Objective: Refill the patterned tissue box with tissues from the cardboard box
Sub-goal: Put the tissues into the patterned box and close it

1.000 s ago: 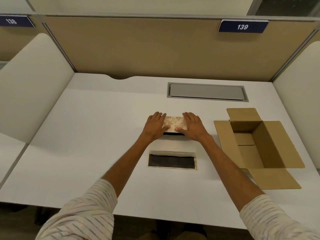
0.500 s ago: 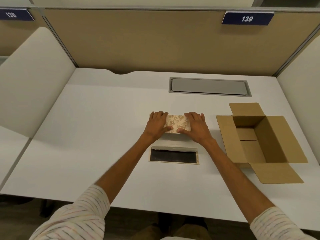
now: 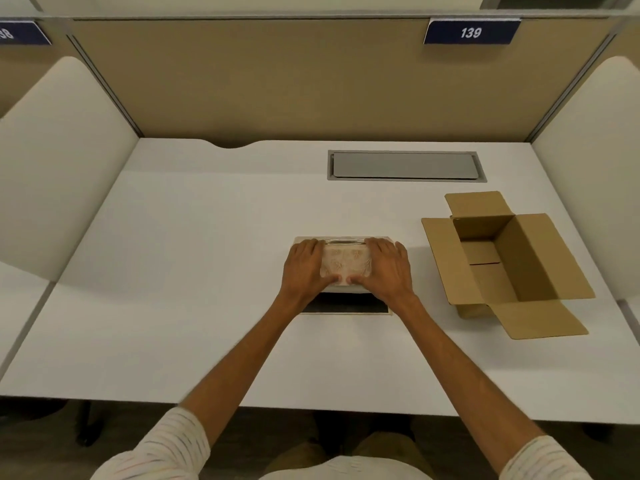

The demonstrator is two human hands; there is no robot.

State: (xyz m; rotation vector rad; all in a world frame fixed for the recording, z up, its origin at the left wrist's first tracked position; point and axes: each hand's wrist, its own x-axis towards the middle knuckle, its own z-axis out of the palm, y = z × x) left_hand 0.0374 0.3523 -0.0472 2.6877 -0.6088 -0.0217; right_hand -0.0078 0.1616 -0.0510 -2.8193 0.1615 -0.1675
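Note:
The patterned tissue box (image 3: 346, 264), beige with a floral print, stands at the middle of the white desk (image 3: 194, 271). My left hand (image 3: 304, 268) grips its left end and my right hand (image 3: 385, 268) its right end, thumbs meeting on the near face. A flat panel with a dark surface (image 3: 346, 304) lies on the desk right against the box's near side. The open cardboard box (image 3: 540, 261) sits to the right, flaps spread. I see no tissues inside it. My hands hide the box's ends.
A grey cover plate (image 3: 405, 165) is set into the desk behind the boxes. Tan partition walls (image 3: 294, 84) close off the back, and white side panels (image 3: 59, 168) rise at left and right. The desk's front edge runs below my forearms.
Both hands have brought the patterned box nearer to me, and it now meets the dark panel where a gap showed before. The cardboard box has not moved.

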